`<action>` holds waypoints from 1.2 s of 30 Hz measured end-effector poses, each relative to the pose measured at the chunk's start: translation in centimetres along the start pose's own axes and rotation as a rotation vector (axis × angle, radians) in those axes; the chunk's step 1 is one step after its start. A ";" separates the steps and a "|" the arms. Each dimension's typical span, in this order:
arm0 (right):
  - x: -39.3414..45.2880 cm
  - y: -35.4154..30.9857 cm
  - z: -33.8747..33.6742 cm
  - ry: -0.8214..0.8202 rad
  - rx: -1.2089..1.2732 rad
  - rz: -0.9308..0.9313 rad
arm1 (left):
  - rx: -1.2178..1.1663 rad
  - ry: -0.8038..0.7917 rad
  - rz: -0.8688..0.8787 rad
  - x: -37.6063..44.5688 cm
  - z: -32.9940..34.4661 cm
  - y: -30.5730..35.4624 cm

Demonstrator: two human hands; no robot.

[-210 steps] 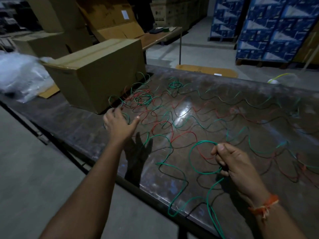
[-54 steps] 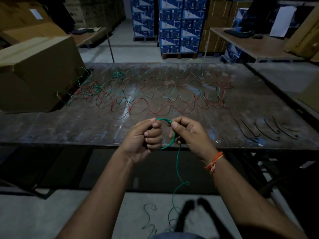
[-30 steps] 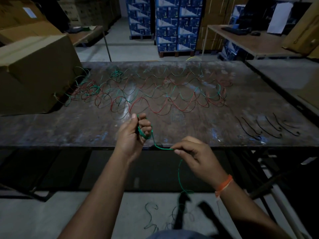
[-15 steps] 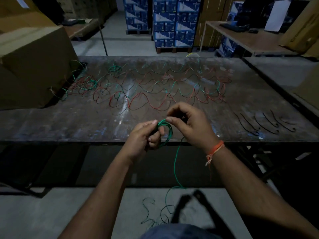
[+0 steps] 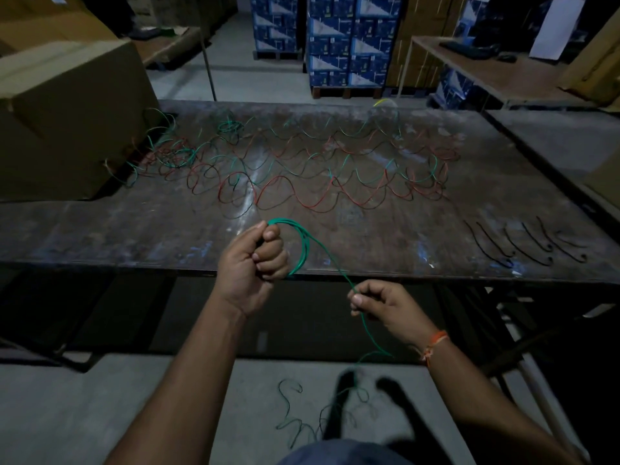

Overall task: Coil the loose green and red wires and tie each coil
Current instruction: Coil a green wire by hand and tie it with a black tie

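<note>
Centrally, a partly wound green wire coil [image 5: 302,245] is gripped in the closed left hand [image 5: 253,263], just above the near edge of the metal table [image 5: 100,229]. Its free strand is pinched by the right hand [image 5: 379,305] and trails to the floor. No tie has been applied. Farther across the table, many loose green and red wires [image 5: 302,176] remain uncoiled, so most of the task is judged outstanding. A cardboard box [image 5: 67,122] stands at the table's left; its contents cannot be seen.
</note>
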State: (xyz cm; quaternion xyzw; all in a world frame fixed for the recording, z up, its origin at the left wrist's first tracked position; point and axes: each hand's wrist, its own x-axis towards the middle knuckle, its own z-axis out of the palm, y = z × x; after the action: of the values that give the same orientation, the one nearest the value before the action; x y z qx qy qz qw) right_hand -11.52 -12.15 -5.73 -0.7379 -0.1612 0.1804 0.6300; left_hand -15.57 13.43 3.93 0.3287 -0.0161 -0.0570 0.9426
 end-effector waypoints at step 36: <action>2.8 -9.6 -6.7 -0.403 -1.209 0.331 | -0.011 -0.002 0.117 1.4 5.0 -2.9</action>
State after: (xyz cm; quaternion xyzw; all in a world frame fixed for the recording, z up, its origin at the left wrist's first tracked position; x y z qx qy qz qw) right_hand -6.02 -15.19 4.50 -0.9286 -0.2333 0.2875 0.0260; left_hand -14.75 7.89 6.05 0.3219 -0.0359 -0.0022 0.9461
